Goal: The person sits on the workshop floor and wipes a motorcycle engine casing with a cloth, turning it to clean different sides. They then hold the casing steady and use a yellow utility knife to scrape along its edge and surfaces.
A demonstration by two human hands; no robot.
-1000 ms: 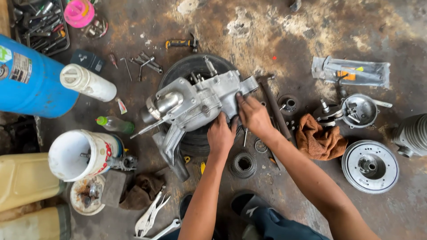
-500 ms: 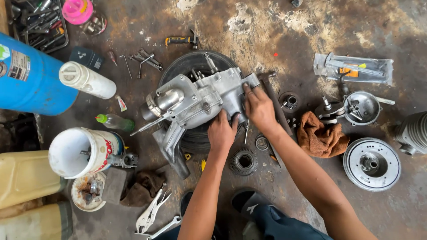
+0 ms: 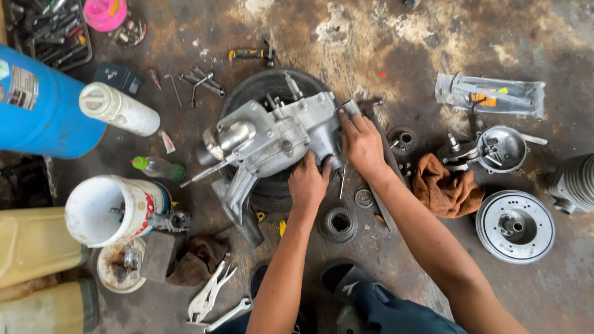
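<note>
Hands had barely shifted: left hand (image 3: 309,182) and right hand (image 3: 361,143) still clenched the casing (image 3: 278,133), steady on the tyre (image 3: 260,93).

We are seeing a clear plastic packet (image 3: 492,94) lying flat at upper right, showing orange and green inside. A pale rectangular label (image 3: 23,88) is sitting on the blue drum (image 3: 43,105) at far left. Red print is showing on the white bucket (image 3: 117,207).
</note>
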